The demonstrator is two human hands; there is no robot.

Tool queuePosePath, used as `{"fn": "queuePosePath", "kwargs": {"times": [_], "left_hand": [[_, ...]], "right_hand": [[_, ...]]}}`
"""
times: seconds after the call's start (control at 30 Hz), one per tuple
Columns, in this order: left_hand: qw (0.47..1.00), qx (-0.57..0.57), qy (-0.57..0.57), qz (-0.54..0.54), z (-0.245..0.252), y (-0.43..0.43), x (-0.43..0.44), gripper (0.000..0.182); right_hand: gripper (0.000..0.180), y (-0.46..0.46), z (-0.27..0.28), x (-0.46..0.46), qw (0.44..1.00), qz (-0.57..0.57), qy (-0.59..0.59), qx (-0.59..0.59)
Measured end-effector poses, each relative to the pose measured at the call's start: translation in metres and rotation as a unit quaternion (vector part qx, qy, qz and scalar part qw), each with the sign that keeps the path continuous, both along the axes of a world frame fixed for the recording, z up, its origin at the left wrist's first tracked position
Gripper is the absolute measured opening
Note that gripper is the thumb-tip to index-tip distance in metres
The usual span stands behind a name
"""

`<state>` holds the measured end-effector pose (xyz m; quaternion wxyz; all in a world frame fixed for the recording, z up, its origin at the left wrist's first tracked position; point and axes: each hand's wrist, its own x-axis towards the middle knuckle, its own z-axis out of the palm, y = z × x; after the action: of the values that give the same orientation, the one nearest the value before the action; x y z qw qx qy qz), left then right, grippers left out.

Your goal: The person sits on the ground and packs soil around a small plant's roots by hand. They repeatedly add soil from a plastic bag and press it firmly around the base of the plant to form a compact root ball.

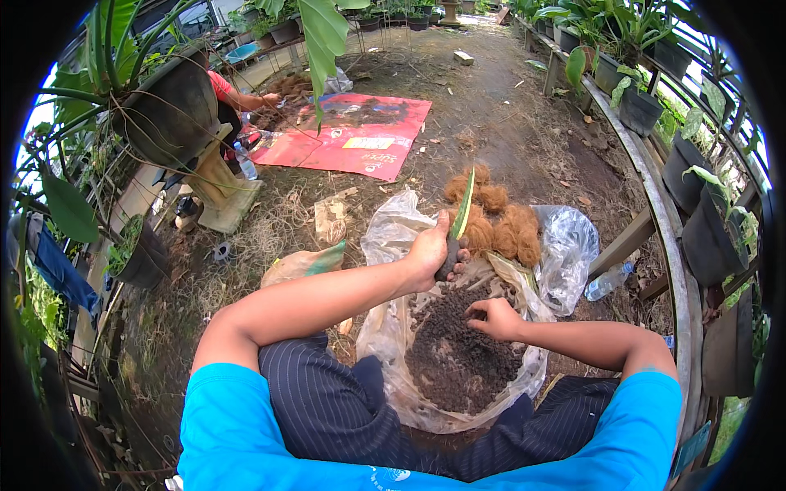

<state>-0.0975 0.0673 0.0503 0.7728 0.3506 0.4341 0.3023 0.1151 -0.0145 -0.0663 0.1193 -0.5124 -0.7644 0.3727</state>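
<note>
My left hand [433, 253] is closed around a dark clump of soil [452, 258] at the base of a plant cutting. The cutting's pointed leaf, green with yellow edges [465, 205], stands up out of the fist. My right hand [496, 318] is at the dark crumbly soil [454, 368], thumb and fingertips curled close together; whether they pinch any soil cannot be told. The soil lies in an opened clear plastic bag [382, 353] between my knees. Just beyond the bag are several balls of brown fibre [517, 230].
Crumpled clear plastic [568, 251] and a plastic bottle [608, 281] lie at right, beside a rail bench [666, 245] with potted plants. A red banner [344, 144] bearing soil is ahead, with another person's arm [249, 101] at its far left. A large pot [175, 110] stands on a pedestal at left.
</note>
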Motion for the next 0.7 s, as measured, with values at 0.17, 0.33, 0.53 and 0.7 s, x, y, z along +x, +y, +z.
{"fn": "queuePosePath", "kwargs": {"times": [0.17,0.33,0.53,0.7], "left_hand": [[0.997,0.035,-0.056,-0.026,0.004,-0.001,-0.004,0.079],[0.990,0.098,-0.047,-0.085,0.012,-0.002,0.001,0.080],[0.984,0.135,-0.081,-0.080,0.025,-0.014,0.021,0.072],[0.977,0.190,-0.060,-0.070,0.037,-0.021,0.026,0.063]], "right_hand": [[0.021,0.009,0.089,0.002,0.950,-0.169,0.261,0.040],[0.026,0.016,0.151,-0.005,0.914,-0.166,0.355,0.105],[0.022,0.011,0.165,-0.020,0.916,-0.161,0.318,0.186],[0.019,0.017,0.170,-0.013,0.919,-0.186,0.177,0.300]]}}
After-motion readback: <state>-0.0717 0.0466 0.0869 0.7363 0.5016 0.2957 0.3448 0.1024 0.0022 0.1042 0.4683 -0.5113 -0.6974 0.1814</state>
